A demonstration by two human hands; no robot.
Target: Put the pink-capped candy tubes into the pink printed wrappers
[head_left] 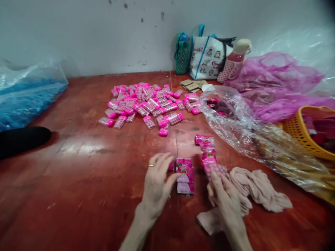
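My left hand (157, 184), with a ring on one finger, hovers with curved fingers and thumb apart. A small pink piece (170, 166) shows behind its fingertips; I see no grip on it. Beside the thumb, flat printed pink labels (184, 169) lie stacked on the red table. My right hand (226, 195) pinches a clear candy box (218, 169) of pink balls, slightly blurred. Just beyond it, several pink labelled packs (208, 151) form a row. Under and beside the right wrist lies a crumpled beige cloth (259, 190).
Farther back is a heap of pink-capped candy boxes (146, 101). A clear plastic bag (235, 122), a yellow basket (295, 130) and pink bags (274, 76) stand at right. Along the wall are a tote bag (206, 57) and bottles. A blue-filled bag (28, 97) lies left.
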